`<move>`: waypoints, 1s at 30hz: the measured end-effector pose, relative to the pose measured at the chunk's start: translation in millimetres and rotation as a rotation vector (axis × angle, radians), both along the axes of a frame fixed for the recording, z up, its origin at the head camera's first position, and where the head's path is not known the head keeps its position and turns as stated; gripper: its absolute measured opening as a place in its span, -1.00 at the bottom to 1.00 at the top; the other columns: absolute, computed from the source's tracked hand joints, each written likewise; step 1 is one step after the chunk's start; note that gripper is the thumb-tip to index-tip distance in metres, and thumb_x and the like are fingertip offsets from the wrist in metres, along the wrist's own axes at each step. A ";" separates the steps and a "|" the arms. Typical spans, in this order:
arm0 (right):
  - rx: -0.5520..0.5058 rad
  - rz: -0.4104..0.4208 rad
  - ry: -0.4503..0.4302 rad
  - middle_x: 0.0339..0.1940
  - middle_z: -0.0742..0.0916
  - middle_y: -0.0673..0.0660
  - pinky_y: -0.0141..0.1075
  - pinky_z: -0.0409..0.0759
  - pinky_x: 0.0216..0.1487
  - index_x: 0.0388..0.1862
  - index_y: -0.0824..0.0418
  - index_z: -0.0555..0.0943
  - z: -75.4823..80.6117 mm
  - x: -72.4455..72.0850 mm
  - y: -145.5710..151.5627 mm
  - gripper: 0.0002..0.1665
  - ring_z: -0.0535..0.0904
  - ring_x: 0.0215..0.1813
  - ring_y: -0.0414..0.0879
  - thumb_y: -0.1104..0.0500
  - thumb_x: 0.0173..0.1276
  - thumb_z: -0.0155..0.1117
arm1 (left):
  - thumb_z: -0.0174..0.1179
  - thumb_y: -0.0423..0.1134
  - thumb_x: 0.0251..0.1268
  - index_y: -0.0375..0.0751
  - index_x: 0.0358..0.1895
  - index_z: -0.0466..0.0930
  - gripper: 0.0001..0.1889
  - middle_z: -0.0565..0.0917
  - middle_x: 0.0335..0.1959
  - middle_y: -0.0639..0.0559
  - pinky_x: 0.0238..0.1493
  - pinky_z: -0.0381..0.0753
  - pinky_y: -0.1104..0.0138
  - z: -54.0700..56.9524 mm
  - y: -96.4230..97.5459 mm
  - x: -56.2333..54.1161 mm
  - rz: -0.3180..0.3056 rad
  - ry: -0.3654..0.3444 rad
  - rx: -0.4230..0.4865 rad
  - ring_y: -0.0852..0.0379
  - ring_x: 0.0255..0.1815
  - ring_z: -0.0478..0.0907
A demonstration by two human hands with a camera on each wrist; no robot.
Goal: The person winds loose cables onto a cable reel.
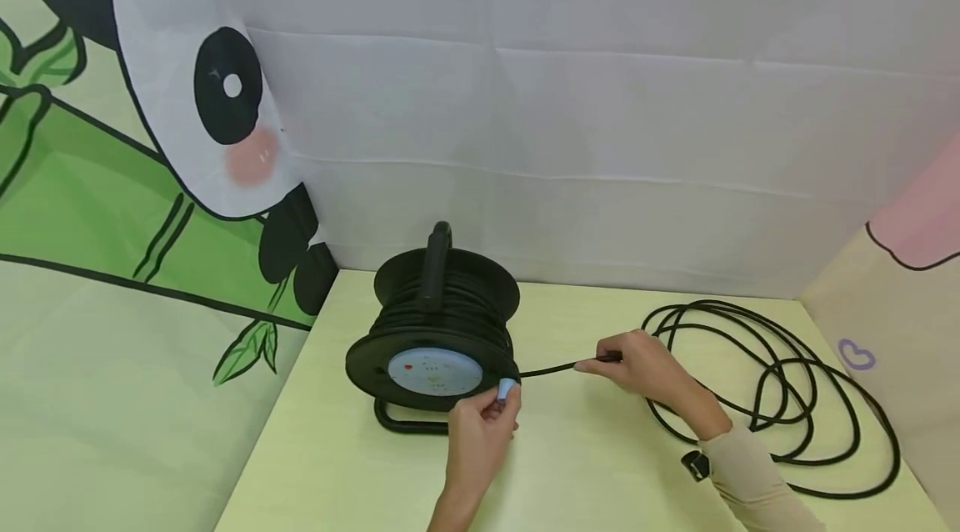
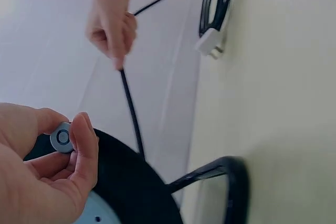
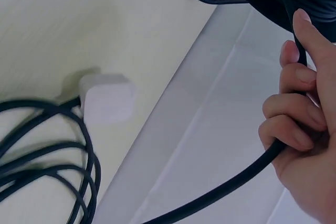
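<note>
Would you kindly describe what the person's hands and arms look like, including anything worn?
The left hand and right hand are ungloved, with no rings visible. A plain beige sleeve reaches nearly to the right wrist; no sleeve shows on the left.

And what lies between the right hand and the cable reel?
Black cable spans from the right hand to the cable reel, as the head view shows.

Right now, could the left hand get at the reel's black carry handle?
Probably, though the left hand would first have to release its grip on the blue knob; nothing visible lies across the carry handle above the reel.
</note>
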State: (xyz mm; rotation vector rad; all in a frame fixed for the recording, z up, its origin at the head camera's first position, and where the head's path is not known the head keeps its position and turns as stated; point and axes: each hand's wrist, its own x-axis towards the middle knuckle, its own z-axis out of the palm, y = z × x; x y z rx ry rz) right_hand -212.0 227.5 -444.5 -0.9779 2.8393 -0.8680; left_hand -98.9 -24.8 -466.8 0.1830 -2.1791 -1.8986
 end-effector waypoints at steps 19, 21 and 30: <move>-0.070 -0.021 0.116 -0.69 0.25 -0.35 -0.47 0.17 -0.56 -0.61 -0.14 0.43 5.1 19.3 58.1 -0.55 0.07 -0.63 -0.46 0.07 0.41 0.45 | 0.38 -0.25 0.35 -0.33 -0.50 0.77 -0.74 0.65 -0.72 0.01 -0.49 0.53 0.46 -72.4 -48.7 6.9 0.083 -0.191 -0.115 0.21 -0.69 0.60; -0.065 -0.031 0.135 -0.68 0.23 -0.36 -0.47 0.18 -0.55 -0.61 -0.15 0.43 5.7 21.6 62.9 -0.55 0.06 -0.62 -0.46 0.07 0.40 0.45 | 0.37 -0.23 0.37 -0.34 -0.51 0.77 -0.71 0.65 -0.72 0.00 -0.47 0.53 0.46 -75.1 -57.7 8.0 0.088 -0.213 -0.120 0.19 -0.68 0.60; 0.031 -0.137 0.224 -0.68 0.30 -0.37 -0.45 0.17 -0.54 -0.62 -0.20 0.38 15.6 34.0 92.3 -0.51 0.09 -0.62 -0.44 0.04 0.34 0.50 | 0.33 -0.13 0.43 -0.35 -0.40 0.79 -0.67 0.70 -0.64 -0.04 -0.40 0.49 0.47 -75.2 -106.1 11.1 0.132 -0.312 -0.143 0.14 -0.59 0.63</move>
